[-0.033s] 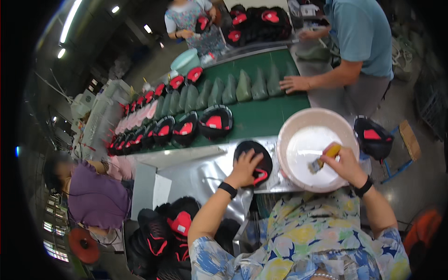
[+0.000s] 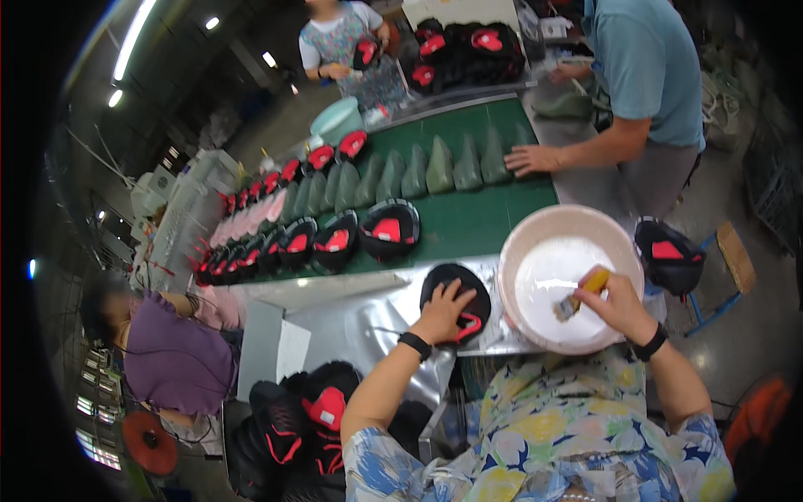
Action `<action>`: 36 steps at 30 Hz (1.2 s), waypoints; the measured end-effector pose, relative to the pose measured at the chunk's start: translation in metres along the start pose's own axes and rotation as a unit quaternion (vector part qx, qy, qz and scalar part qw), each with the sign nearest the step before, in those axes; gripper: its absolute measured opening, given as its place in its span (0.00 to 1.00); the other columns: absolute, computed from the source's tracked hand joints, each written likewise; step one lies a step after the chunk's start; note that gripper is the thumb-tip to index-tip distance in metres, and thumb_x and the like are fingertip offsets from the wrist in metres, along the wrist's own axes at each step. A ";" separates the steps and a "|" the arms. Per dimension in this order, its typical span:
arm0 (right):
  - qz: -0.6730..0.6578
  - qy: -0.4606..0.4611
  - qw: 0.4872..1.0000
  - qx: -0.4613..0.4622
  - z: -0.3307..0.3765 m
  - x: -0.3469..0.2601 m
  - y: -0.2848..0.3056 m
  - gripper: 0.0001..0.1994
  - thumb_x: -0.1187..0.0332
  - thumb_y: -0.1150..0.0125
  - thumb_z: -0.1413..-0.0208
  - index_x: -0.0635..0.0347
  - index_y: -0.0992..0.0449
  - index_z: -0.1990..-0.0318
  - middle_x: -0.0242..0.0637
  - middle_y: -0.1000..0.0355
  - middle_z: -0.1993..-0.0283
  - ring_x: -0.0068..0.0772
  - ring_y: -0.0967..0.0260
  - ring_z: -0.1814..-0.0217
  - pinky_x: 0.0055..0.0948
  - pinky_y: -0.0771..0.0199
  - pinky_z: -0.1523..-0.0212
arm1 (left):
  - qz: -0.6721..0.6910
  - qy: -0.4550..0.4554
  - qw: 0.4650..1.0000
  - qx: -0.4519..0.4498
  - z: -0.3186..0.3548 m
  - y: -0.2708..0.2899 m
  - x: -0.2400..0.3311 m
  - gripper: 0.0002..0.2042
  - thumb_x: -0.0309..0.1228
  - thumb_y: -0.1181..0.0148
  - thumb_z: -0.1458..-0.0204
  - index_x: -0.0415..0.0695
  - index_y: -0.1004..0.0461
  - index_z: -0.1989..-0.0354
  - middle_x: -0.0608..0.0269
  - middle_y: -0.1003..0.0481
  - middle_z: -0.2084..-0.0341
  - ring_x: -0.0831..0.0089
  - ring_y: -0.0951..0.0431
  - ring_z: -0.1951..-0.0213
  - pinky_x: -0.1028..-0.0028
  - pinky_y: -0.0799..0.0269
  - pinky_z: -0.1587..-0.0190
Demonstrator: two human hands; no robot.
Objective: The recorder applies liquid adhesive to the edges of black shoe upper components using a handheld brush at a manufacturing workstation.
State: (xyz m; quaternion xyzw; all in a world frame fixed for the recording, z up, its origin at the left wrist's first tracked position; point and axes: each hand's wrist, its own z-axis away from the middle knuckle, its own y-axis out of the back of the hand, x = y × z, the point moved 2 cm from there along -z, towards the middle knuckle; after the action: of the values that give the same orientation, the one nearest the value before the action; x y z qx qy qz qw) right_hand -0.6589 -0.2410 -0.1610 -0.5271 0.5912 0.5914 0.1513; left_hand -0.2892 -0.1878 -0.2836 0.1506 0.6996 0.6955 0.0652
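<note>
My left hand (image 2: 442,311) presses flat, fingers spread, on the black oval shoe piece with red trim (image 2: 456,299), pinning it to the shiny metal tabletop (image 2: 351,322). My right hand (image 2: 621,305) has its grip closed around a yellow-handled brush (image 2: 583,292), dipped in the round pink basin of white glue (image 2: 535,243) just beside.

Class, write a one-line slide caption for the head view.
Left hand presses a black-and-red shoe sole; right hand dips a yellow-handled brush into a pink basin.
</note>
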 end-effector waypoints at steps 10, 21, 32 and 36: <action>0.065 -0.060 0.995 0.040 -0.051 0.056 -0.002 0.16 0.60 0.31 0.45 0.66 0.24 0.69 0.48 0.27 0.76 0.46 0.27 0.73 0.42 0.29 0.69 | 0.259 0.169 0.950 0.046 -0.005 0.064 -0.053 0.12 0.31 0.43 0.43 0.46 0.28 0.50 0.48 0.26 0.45 0.54 0.22 0.48 0.61 0.26 0.49; 0.091 0.145 0.950 -0.261 -0.055 0.061 -0.072 0.09 0.67 0.34 0.47 0.61 0.25 0.63 0.48 0.24 0.66 0.55 0.25 0.61 0.45 0.27 0.58 | 0.251 0.227 0.925 0.173 0.018 0.134 -0.117 0.32 0.25 0.31 0.48 0.37 0.38 0.34 0.53 0.31 0.38 0.59 0.30 0.38 0.63 0.39 0.32; -0.159 0.186 0.969 0.045 -0.103 -0.015 0.037 0.11 0.66 0.34 0.43 0.63 0.29 0.66 0.42 0.27 0.70 0.45 0.27 0.69 0.36 0.28 0.65 | 0.618 0.142 0.772 -0.031 -0.054 0.150 -0.027 0.26 0.20 0.41 0.42 0.39 0.36 0.34 0.57 0.27 0.41 0.67 0.26 0.42 0.66 0.34 0.36; -0.100 0.179 0.977 0.056 -0.104 -0.006 0.043 0.14 0.65 0.32 0.44 0.64 0.30 0.70 0.42 0.26 0.71 0.41 0.27 0.71 0.34 0.29 0.67 | 0.564 0.118 0.816 0.037 -0.056 0.149 -0.004 0.25 0.20 0.41 0.42 0.38 0.35 0.35 0.57 0.27 0.41 0.67 0.26 0.42 0.66 0.34 0.36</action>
State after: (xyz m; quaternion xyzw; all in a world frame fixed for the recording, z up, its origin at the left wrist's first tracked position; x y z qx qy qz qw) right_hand -0.6444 -0.3387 -0.1062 -0.6713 0.5854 0.4355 0.1303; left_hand -0.2848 -0.2444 -0.1344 0.4379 0.5191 0.5966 -0.4276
